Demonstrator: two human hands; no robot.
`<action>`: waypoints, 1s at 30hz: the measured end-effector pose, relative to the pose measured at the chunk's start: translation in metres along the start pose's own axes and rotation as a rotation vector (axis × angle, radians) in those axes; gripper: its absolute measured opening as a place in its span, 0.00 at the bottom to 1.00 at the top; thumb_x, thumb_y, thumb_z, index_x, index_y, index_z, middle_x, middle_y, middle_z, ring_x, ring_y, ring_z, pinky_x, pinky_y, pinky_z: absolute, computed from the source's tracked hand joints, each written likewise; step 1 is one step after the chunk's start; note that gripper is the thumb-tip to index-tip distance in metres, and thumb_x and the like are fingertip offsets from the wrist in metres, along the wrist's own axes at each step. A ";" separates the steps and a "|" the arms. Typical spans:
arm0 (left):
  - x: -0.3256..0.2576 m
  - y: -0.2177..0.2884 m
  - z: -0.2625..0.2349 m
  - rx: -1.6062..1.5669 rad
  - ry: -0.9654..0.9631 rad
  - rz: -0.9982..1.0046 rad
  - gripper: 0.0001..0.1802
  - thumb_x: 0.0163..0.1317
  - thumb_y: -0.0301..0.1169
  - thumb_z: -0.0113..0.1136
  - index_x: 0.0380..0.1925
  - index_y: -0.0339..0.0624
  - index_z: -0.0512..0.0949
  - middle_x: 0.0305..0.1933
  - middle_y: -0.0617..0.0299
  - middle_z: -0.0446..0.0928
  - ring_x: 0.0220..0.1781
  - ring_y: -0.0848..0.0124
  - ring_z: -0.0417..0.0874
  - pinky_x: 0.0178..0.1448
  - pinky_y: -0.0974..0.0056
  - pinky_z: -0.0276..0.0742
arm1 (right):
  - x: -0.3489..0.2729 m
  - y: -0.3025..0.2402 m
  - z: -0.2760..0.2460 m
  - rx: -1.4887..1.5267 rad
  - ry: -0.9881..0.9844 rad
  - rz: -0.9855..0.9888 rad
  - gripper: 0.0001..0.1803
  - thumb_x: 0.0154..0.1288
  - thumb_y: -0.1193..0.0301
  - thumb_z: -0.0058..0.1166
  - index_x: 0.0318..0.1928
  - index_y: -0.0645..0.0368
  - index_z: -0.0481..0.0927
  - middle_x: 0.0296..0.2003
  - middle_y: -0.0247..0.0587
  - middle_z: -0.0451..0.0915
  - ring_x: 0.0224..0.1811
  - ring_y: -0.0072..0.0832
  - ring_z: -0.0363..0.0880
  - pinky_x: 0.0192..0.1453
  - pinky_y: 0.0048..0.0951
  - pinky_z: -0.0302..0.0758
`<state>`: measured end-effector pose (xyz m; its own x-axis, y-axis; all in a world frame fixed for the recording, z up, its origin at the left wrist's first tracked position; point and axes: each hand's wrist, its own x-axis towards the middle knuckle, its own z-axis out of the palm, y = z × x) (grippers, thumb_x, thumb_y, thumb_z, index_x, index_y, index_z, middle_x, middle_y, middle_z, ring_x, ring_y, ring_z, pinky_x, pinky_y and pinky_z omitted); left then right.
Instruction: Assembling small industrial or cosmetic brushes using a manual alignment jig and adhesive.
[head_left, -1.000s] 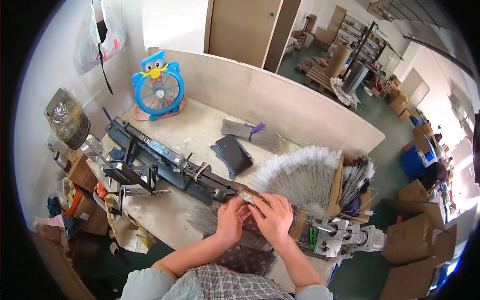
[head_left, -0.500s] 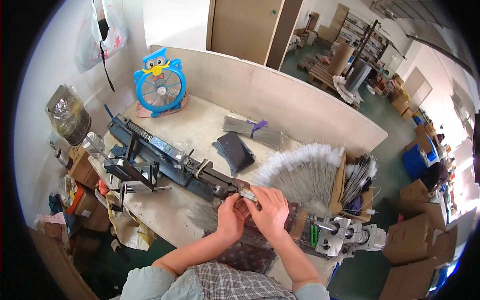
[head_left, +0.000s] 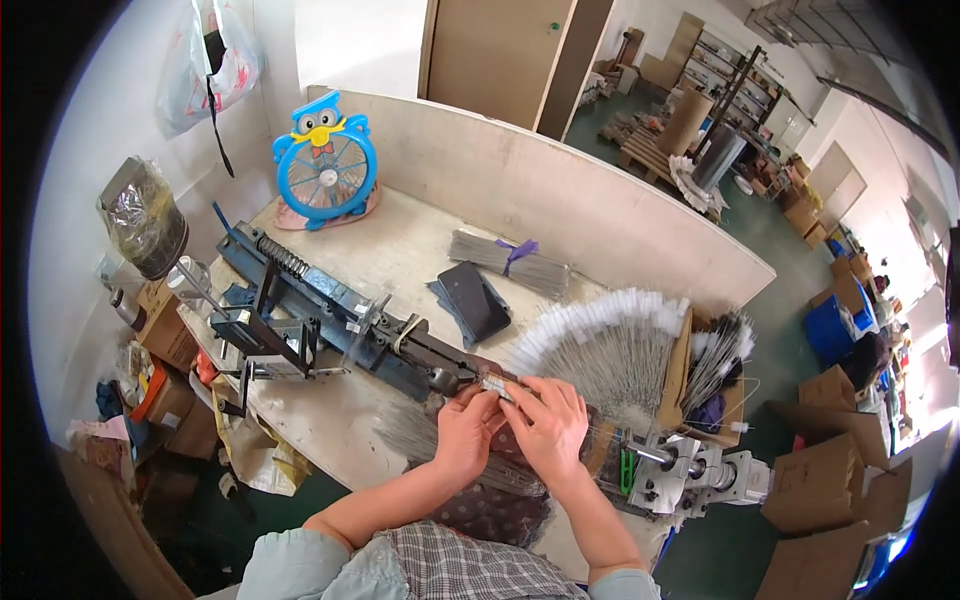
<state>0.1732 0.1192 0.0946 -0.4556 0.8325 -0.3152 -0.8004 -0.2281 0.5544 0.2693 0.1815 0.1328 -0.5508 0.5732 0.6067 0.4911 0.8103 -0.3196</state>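
My two hands meet at the near end of a long dark metal bench fixture [head_left: 335, 318] with a coil spring. My right hand [head_left: 550, 425] has its fingers closed over a small pale metal block [head_left: 496, 385] at that end. Close beside it, my left hand [head_left: 465, 435] is closed in a pinch; whatever is between those fingertips is hidden. Thin grey wires [head_left: 405, 428] lie under and left of my left hand. Right of my hands, many thin wire brushes with white tips [head_left: 600, 335] are fanned out. A dark dotted cloth [head_left: 490, 512] lies below my forearms.
A dark phone [head_left: 475, 303] on a cloth and a wire bundle [head_left: 510, 262] with a purple tie lie behind the fixture. A blue fan [head_left: 327, 178] stands far left. Right are a silver clamping machine [head_left: 690, 475] and a cardboard box [head_left: 680, 375] of brushes. A low panel [head_left: 560, 185] borders the table.
My right hand has shifted slightly right and down, its fingers still at the pale block. A part of the fixture beyond my hands, near its middle, looks blurred by motion. My left hand barely moved.
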 end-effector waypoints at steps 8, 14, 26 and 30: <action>0.007 -0.002 -0.001 -0.059 0.014 -0.008 0.06 0.62 0.28 0.50 0.38 0.39 0.73 0.40 0.62 0.77 0.42 0.70 0.79 0.47 0.64 0.75 | 0.007 0.002 0.001 0.024 -0.013 -0.032 0.13 0.47 0.68 0.63 0.37 0.50 0.83 0.37 0.30 0.79 0.42 0.32 0.75 0.43 0.33 0.69; -0.001 0.007 0.003 0.018 0.034 -0.043 0.10 0.64 0.34 0.47 0.36 0.38 0.72 0.38 0.59 0.75 0.43 0.65 0.78 0.50 0.59 0.74 | 0.008 0.002 -0.024 0.001 -0.035 -0.005 0.14 0.46 0.66 0.64 0.37 0.53 0.82 0.36 0.29 0.78 0.41 0.29 0.74 0.43 0.32 0.68; -0.010 0.012 0.004 0.234 -0.062 -0.066 0.37 0.68 0.56 0.26 0.57 0.33 0.62 0.56 0.52 0.68 0.54 0.65 0.71 0.58 0.61 0.66 | -0.006 0.021 -0.031 0.007 -0.150 0.024 0.08 0.48 0.73 0.60 0.33 0.55 0.81 0.28 0.35 0.77 0.38 0.34 0.74 0.43 0.36 0.68; -0.010 0.007 -0.007 0.341 -0.075 -0.111 0.31 0.69 0.51 0.33 0.58 0.36 0.61 0.58 0.54 0.67 0.57 0.64 0.70 0.58 0.60 0.66 | -0.011 0.018 -0.052 0.151 -0.077 0.028 0.07 0.51 0.74 0.57 0.34 0.56 0.80 0.30 0.35 0.78 0.38 0.34 0.75 0.41 0.33 0.72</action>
<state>0.1697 0.1055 0.0967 -0.3335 0.8803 -0.3375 -0.6618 0.0364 0.7488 0.3186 0.1832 0.1582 -0.5912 0.5989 0.5402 0.4032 0.7996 -0.4451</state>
